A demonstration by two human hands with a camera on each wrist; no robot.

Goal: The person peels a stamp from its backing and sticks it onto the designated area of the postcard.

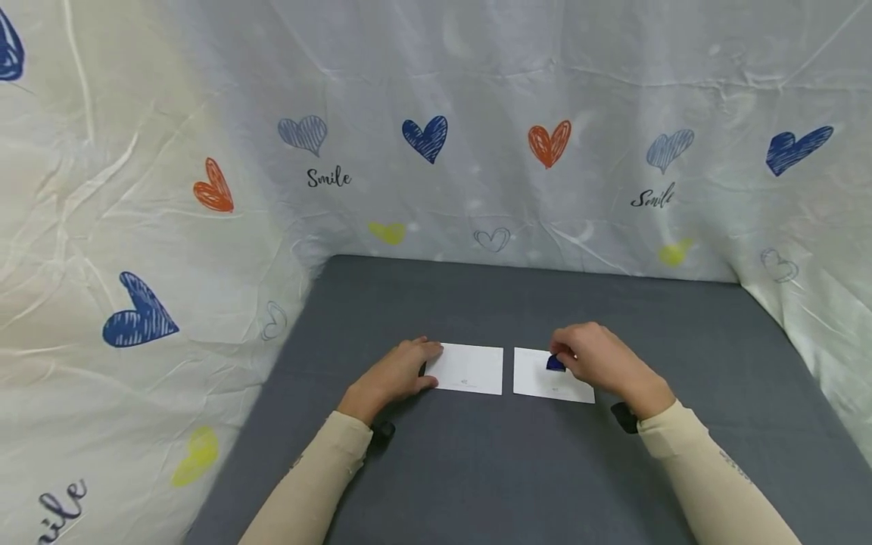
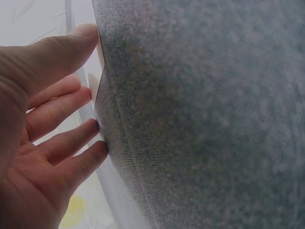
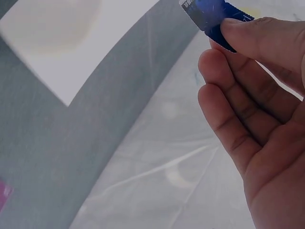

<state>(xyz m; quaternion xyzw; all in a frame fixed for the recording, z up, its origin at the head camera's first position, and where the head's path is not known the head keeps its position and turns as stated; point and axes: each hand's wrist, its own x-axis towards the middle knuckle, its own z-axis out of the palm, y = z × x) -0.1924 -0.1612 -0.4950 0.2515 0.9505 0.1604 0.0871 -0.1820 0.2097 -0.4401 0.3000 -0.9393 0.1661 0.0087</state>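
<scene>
Two white cards lie side by side with a narrow gap between them, a left card (image 1: 470, 369) and a right card (image 1: 534, 375). My left hand (image 1: 402, 371) rests at the left end of the left card, thumb at its near corner and fingertips towards the far one. In the left wrist view, the left fingers (image 2: 62, 107) are spread and fairly straight. Over the right card, my right hand (image 1: 599, 359) pinches a small dark blue packet (image 3: 214, 19) with zigzag edges and pale printing, between thumb and forefinger. The other right fingers (image 3: 224, 109) are loosely bent.
Both cards lie on a table with a dark grey cloth (image 1: 477, 469). A white curtain (image 1: 490, 91) printed with hearts hangs behind and along the sides. Something pink (image 3: 4, 193) shows at the left edge of the right wrist view.
</scene>
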